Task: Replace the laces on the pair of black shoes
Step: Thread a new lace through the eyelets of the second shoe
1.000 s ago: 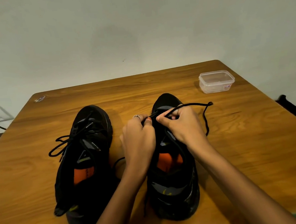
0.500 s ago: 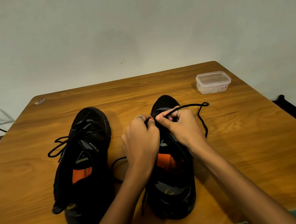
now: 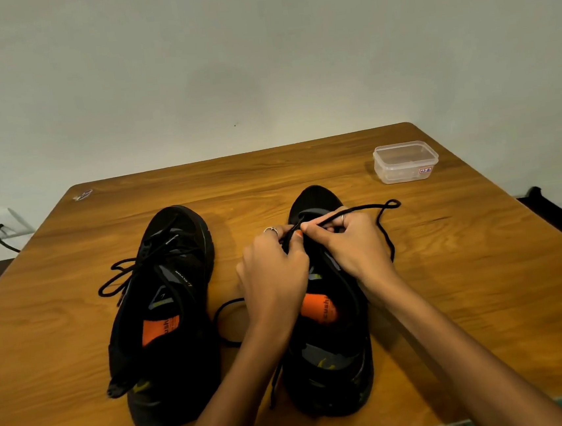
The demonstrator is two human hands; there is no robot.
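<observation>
Two black shoes with orange insoles stand side by side on the wooden table (image 3: 78, 335), toes pointing away from me. The left shoe (image 3: 165, 313) has a loose black lace spilling out to its left. Both hands work over the front of the right shoe (image 3: 330, 352). My left hand (image 3: 272, 275) pinches the black lace (image 3: 386, 230) near the toe end. My right hand (image 3: 351, 243) pinches the same lace just beside it. From there the lace loops out to the right and back down behind my right wrist. Another stretch of it curls between the shoes.
A clear lidded plastic box (image 3: 405, 161) sits at the table's far right corner. A small sticker (image 3: 83, 194) lies at the far left corner. A wall socket with a black cable (image 3: 0, 233) is off to the left. A dark object (image 3: 561, 216) stands past the right edge.
Both hands stay pinched on the lace over the right shoe's toe end. The view has shifted slightly, so the shoes and box sit a little further left in frame.
</observation>
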